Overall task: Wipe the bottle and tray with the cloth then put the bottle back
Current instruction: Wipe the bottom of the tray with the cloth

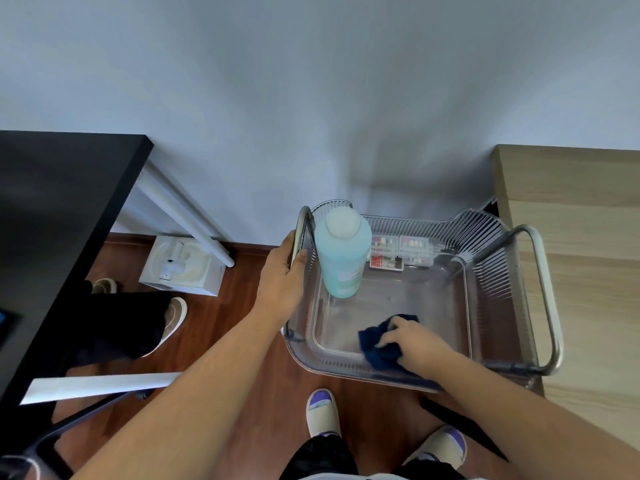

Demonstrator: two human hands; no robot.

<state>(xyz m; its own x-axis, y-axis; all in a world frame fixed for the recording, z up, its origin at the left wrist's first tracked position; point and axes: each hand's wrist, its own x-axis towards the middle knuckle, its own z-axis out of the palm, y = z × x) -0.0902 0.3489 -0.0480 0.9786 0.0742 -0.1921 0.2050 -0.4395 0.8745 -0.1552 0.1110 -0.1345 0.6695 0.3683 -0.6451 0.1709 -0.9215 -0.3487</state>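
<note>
Bottle (341, 258) of pale blue liquid stands upright in the upper-left corner of the clear tray (485, 237), close to its ribbed wall. The left hand (282, 271) has its fingers curled round the metal handle (301, 223) at the tray's left edge, just beside the bottle. The right hand (415, 344) bunches the dark blue cloth (377, 344) in its fingers against the tray floor near the lower edge. Open floor lies between cloth and bottle. Small boxes (401, 252) line the far wall. A wooden counter (588, 271) borders the right side.
</note>
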